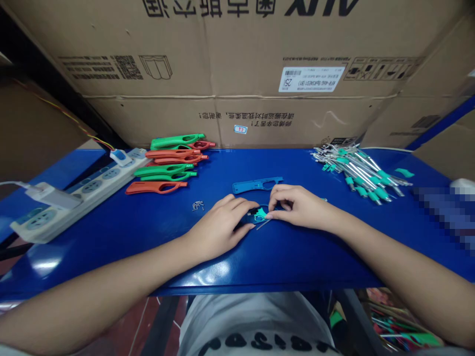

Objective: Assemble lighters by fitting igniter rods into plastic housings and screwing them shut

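My left hand (226,222) is closed on a blue lighter casing half (254,217), with the thumb at its near side and the fingers at its far side. A turquoise trigger piece (261,214) and a small black part lie in this casing half. From the right, my right hand (293,205) pinches at the trigger piece with thumb and index finger. A thin metal rod (263,224) lies just below the right thumb. Behind both hands rests another blue casing half (258,185), flat on the table. My fingers cover much of the held casing.
Green and orange lighter casings (163,170) are stacked at the back left, beside a white power strip (89,188). Small metal pins (198,205) lie left of my hands. Metal tubes with turquoise parts (359,173) are heaped at the back right. A cardboard box (208,79) walls the blue table's far edge.
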`<state>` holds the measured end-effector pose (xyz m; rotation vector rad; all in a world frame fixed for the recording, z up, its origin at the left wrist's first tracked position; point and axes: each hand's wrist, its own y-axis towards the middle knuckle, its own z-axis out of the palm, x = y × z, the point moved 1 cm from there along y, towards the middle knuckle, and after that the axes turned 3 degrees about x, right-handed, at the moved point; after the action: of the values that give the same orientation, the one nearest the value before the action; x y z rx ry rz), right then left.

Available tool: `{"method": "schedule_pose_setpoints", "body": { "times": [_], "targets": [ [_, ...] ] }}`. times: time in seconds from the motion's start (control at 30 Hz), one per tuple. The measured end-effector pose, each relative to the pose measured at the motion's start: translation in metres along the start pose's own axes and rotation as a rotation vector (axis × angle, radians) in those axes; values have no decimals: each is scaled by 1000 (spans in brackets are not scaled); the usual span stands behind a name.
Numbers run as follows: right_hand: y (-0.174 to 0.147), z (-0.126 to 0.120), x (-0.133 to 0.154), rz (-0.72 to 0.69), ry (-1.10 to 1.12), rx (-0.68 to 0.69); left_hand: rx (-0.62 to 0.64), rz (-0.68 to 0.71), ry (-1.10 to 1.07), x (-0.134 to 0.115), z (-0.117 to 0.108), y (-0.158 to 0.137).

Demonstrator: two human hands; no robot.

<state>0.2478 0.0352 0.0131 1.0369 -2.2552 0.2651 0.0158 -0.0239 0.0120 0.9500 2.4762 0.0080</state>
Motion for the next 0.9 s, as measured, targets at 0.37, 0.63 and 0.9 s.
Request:
{"method": "schedule_pose_setpoints", "body": {
  "times": [0.37,0.63,0.9],
  "targets": [
    [-3,3,9,-118,-149,120,-103,-11,-136,0,3,1],
    [-5,1,11,-189,-246,128,-106,-4,-171,1,0,2],
    [-5,1,15,-227,-315,93,-91,9,-147,2,1,3]
  ]
}}
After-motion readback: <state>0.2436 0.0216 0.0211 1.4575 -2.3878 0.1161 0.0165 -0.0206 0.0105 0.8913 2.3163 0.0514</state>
